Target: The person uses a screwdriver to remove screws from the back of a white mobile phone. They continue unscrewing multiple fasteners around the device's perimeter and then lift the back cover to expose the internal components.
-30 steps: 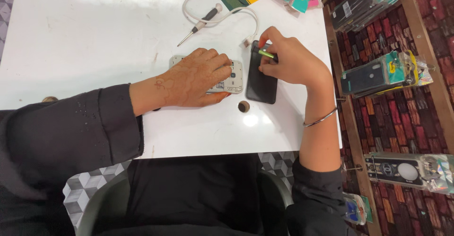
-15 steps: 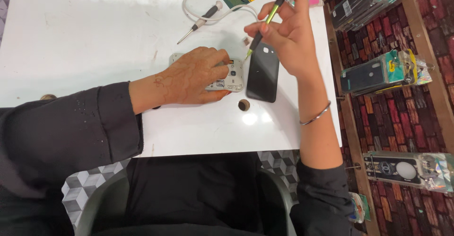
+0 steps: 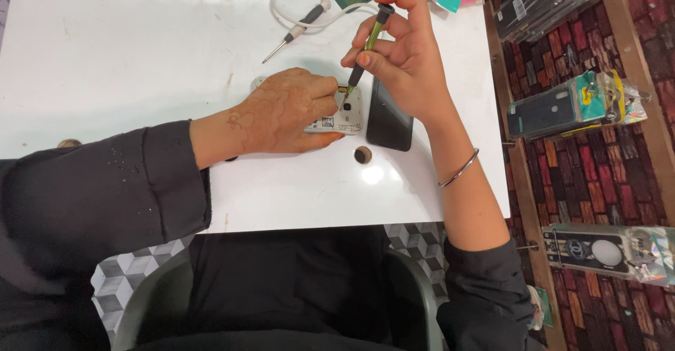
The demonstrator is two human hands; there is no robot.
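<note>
Opened phone [image 3: 342, 117] at frame centre, flat on the white counter [image 3: 140, 63], long axis running left to right, right end bare and showing its pale insides. Pinned under the left hand [image 3: 285, 115], palm down, fingers closed over the left part, fingertips near the upper right corner. Screwdriver [image 3: 367, 45] gripped in the right hand [image 3: 408, 63], fingers pinched tight round the green shaft, cap at the top near the index finger, tip slanting down and to the left onto the phone's upper right corner, just beside the left fingertips. Right hand above and to the right of the phone, raised off the counter; left hand directly on it, so nearer. Tool axis steep, leaning from upper right to lower left, across the phone's long axis.

Black back cover [image 3: 389, 122] just right of the phone, lying flat, partly under the right wrist. Small round brown piece [image 3: 363, 155] below, near the cover's lower end. Second screwdriver [image 3: 295, 31] with a white cable [image 3: 281, 10] at upper centre, well apart from the hands. Packaged phone cases [image 3: 573, 108] on the patterned floor along the right edge. Thin bangle [image 3: 458, 170] on the right wrist.
</note>
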